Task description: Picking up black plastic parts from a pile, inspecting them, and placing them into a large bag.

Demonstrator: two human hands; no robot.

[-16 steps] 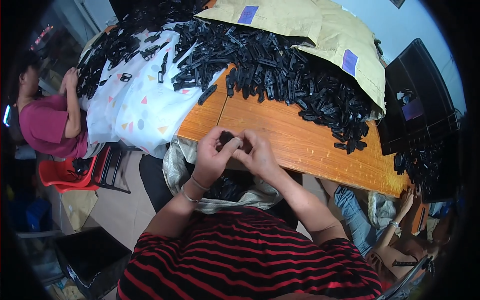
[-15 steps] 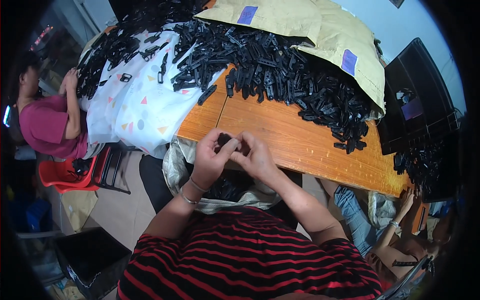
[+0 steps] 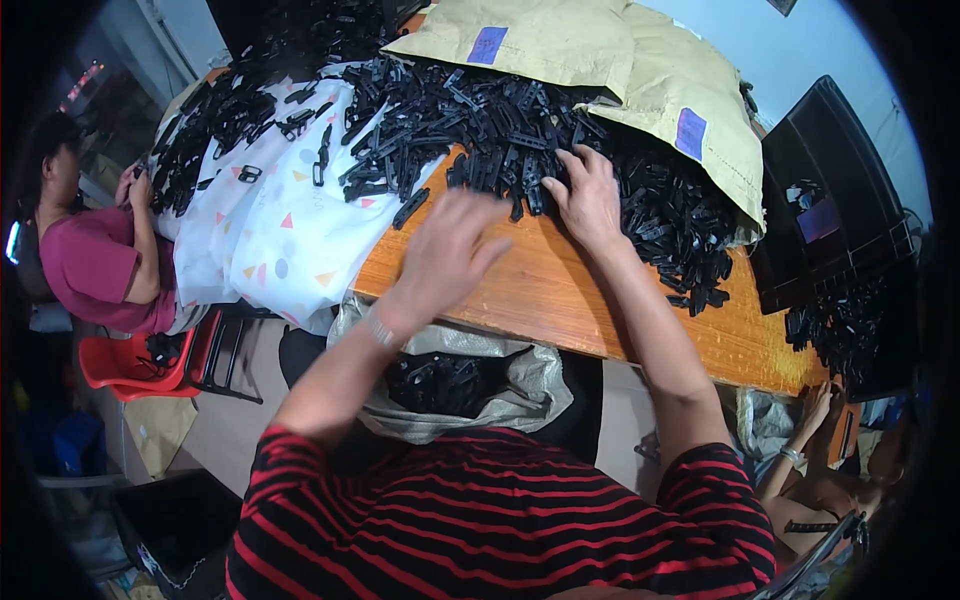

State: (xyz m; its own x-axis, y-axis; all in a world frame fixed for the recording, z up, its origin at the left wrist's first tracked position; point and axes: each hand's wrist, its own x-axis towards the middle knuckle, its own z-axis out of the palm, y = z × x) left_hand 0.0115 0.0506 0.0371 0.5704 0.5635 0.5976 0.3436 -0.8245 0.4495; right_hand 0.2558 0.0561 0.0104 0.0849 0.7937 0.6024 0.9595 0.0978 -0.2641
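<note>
Black plastic clip-like parts [image 3: 495, 110] lie in a thick heap on the wooden table [image 3: 560, 270]. My right hand [image 3: 592, 200] reaches to the heap's near edge, thumb and fingers apart, fingertips at the parts; whether they grip one I cannot see. Over the table's front edge, my left hand [image 3: 450, 245] is blurred, its thumb spread from the fingers, and nothing shows in it. Between it and the heap lies a single black part [image 3: 411, 208]. Below the table edge, at my lap, a pale woven sack [image 3: 540, 385] gapes around more black parts [image 3: 445, 383].
Paper sacks [image 3: 560, 45] lie over the heap's far side. A patterned white sheet [image 3: 265, 230] covers the left end. At right stands a black crate [image 3: 825, 200]. A person in maroon [image 3: 90, 255] works at left; another person's hand [image 3: 815, 405] is at lower right.
My hands were together above the sack, fingering a small dark piece. They have parted and moved forward, the right to the heap, the left over the table; the sack's mouth now shows.
</note>
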